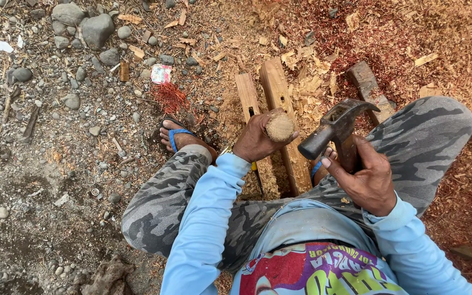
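Observation:
My left hand (258,141) grips a tool with a round wooden handle end (279,127) and holds it upright over two wooden planks (277,95) lying side by side on the ground. My right hand (364,177) holds a claw hammer (334,124) by its wooden handle. The hammer's dark metal head is raised just to the right of the wooden handle end, apart from it. The lower part of the tool in my left hand is hidden behind the hand.
I squat over the planks in camouflage trousers; my left foot in a blue flip-flop (177,136) rests on gravel. Wood chips and reddish sawdust (411,38) cover the right. Stones (91,27) lie at the upper left. Another wooden piece (368,82) lies at the right.

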